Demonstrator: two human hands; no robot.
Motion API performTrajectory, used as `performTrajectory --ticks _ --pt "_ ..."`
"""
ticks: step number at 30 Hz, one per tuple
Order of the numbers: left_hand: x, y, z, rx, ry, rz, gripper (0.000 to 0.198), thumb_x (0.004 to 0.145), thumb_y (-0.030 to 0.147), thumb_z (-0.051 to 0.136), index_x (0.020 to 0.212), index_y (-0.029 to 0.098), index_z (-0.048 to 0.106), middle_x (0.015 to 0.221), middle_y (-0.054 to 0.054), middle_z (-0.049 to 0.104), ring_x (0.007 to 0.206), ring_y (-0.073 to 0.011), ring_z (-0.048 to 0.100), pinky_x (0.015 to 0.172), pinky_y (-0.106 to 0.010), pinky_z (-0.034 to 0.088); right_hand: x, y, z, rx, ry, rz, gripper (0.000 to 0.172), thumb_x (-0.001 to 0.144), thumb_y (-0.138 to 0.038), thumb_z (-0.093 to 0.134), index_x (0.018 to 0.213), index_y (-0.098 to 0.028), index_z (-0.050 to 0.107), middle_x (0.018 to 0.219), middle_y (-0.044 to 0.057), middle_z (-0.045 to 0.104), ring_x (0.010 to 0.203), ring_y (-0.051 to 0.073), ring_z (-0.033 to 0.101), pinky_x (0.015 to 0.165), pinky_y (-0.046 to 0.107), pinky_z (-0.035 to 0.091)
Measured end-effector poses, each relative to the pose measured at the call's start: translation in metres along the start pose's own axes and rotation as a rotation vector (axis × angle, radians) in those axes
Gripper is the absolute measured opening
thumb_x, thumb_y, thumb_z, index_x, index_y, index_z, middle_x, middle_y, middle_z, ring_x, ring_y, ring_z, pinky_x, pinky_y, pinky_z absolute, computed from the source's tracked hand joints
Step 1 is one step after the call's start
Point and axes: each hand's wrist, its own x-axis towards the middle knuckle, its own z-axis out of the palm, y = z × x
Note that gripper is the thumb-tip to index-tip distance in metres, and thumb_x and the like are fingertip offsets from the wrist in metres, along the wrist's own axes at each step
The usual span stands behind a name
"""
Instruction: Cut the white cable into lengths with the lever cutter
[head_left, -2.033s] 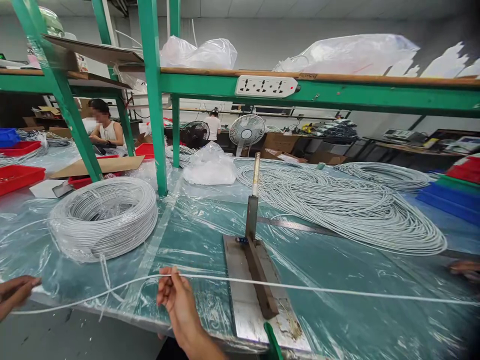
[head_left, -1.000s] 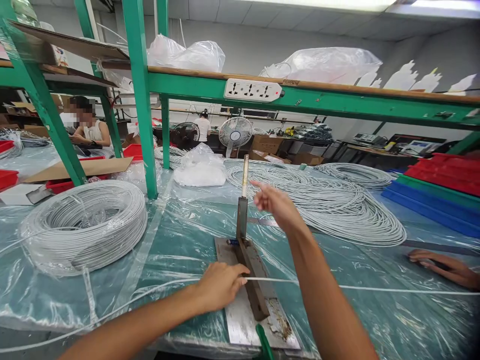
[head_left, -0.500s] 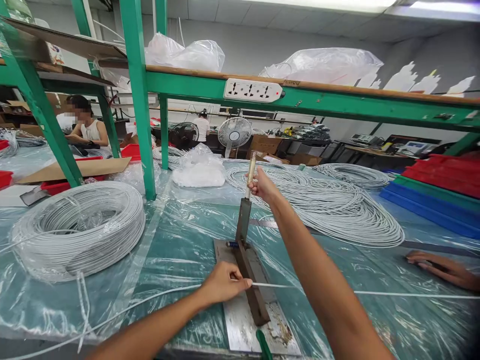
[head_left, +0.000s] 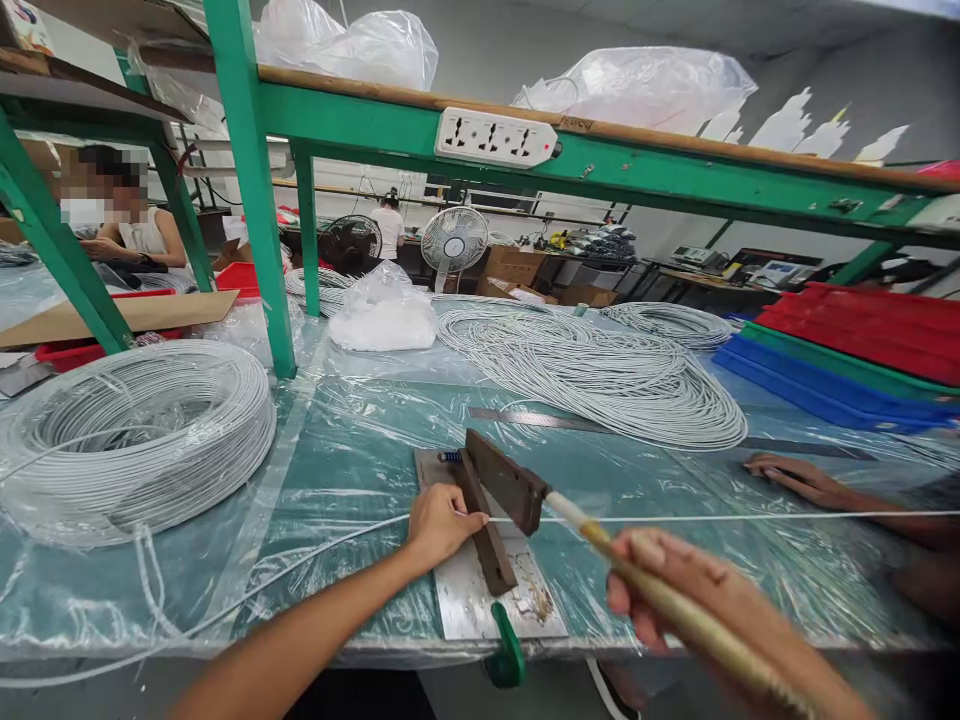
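A lever cutter has a metal base plate (head_left: 461, 605), a brown steel bar (head_left: 491, 555) and a dark hinged blade arm (head_left: 504, 478). My left hand (head_left: 441, 525) pinches a thin white cable (head_left: 300, 562) between thumb and fingers against the bar's left side. From there the cable runs on to the right, under the lowered blade arm or behind it; which one I cannot tell. My right hand (head_left: 675, 580) is wrapped around the lever's yellowish wrapped handle (head_left: 587, 528), low at the front right. A green clamp handle (head_left: 505, 645) is at the plate's front edge.
At left lies a big wrapped cable coil (head_left: 150, 440); more loose coils (head_left: 600, 380) lie behind the cutter. A steel ruler (head_left: 540, 419) crosses the table. Another person's hand (head_left: 795, 477) rests at right, near stacked trays (head_left: 825, 385). A green shelf frame (head_left: 360, 125) spans above.
My right hand has swung the lever from upright down toward me and to the right. My left hand still pinches the cable at the bar. The view has shifted slightly.
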Motion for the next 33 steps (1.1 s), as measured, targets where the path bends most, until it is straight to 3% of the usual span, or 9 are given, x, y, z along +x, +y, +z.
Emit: performTrajectory --ticks 4,9,13,16,20,27,29,33 --pt "-0.003 0.003 -0.002 0.039 0.005 0.023 0.033 0.063 0.036 0.069 0.05 0.018 0.044 0.052 0.005 0.044 0.055 -0.011 0.04 0.052 -0.024 0.022 -0.031 0.027 0.015 0.082 -0.011 0.119 0.051 0.061 -0.057 0.073 0.089 -0.019 0.054 0.066 0.002 0.063 0.039 0.012 0.053 0.039 0.022 0.043" --pt "-0.006 0.005 -0.005 0.073 -0.007 0.053 0.032 0.065 0.036 0.067 0.052 0.018 0.043 0.053 0.005 0.043 0.054 -0.0106 0.04 0.052 -0.024 0.021 -0.045 0.023 0.031 0.207 0.022 0.195 0.066 0.065 -0.046 0.072 0.118 -0.023 0.042 0.072 -0.001 0.06 0.037 0.008 0.05 0.032 0.017 0.039" --pt "-0.006 0.005 -0.005 0.097 -0.003 0.07 0.032 0.066 0.036 0.066 0.052 0.018 0.043 0.053 0.005 0.043 0.054 -0.0107 0.039 0.052 -0.024 0.021 -0.039 0.028 0.032 0.352 -0.119 0.385 0.058 0.066 -0.035 0.067 0.116 -0.021 0.041 0.052 -0.009 0.045 0.026 0.002 0.032 0.026 0.011 0.027" --pt "-0.005 0.003 -0.004 0.107 0.001 0.086 0.032 0.066 0.038 0.065 0.052 0.018 0.043 0.052 0.005 0.043 0.054 -0.0108 0.039 0.052 -0.024 0.021 -0.029 0.04 0.032 0.288 -0.132 0.445 0.062 0.063 -0.041 0.065 0.116 -0.021 0.039 0.041 -0.013 0.033 0.022 0.004 0.026 0.022 0.013 0.02" --pt "-0.005 0.0 -0.002 0.102 0.007 0.098 0.032 0.066 0.039 0.065 0.053 0.018 0.045 0.054 0.004 0.044 0.055 -0.0112 0.04 0.052 -0.024 0.021 -0.026 0.051 0.032 0.171 -0.114 0.352 0.07 0.058 -0.053 0.067 0.112 -0.018 0.039 0.038 -0.013 0.032 0.021 0.004 0.024 0.022 0.013 0.014" --pt "-0.007 0.003 -0.001 0.075 0.02 0.094 0.03 0.066 0.037 0.065 0.052 0.018 0.045 0.053 0.004 0.044 0.057 -0.0118 0.042 0.053 -0.024 0.022 -0.033 0.052 0.027 0.154 -0.192 0.294 0.066 0.065 -0.056 0.065 0.113 -0.019 0.038 0.044 -0.012 0.036 0.024 0.005 0.03 0.026 0.014 0.02" --pt "-0.008 0.002 -0.001 0.059 0.026 0.093 0.031 0.066 0.036 0.065 0.052 0.018 0.044 0.053 0.005 0.043 0.056 -0.0117 0.041 0.052 -0.024 0.021 -0.032 0.066 0.031 0.077 -0.114 0.249 0.056 0.062 -0.057 0.065 0.1 -0.02 0.047 0.045 -0.009 0.038 0.026 0.006 0.031 0.027 0.016 0.023" --pt "-0.007 -0.004 0.001 -0.009 0.032 0.094 0.033 0.065 0.036 0.065 0.051 0.018 0.041 0.051 0.005 0.04 0.054 -0.0107 0.039 0.052 -0.024 0.02 -0.034 0.107 0.048 -0.092 0.161 -0.005 0.043 0.058 -0.06 0.067 0.072 -0.02 0.057 0.062 0.002 0.054 0.055 0.015 0.055 0.049 0.023 0.047"
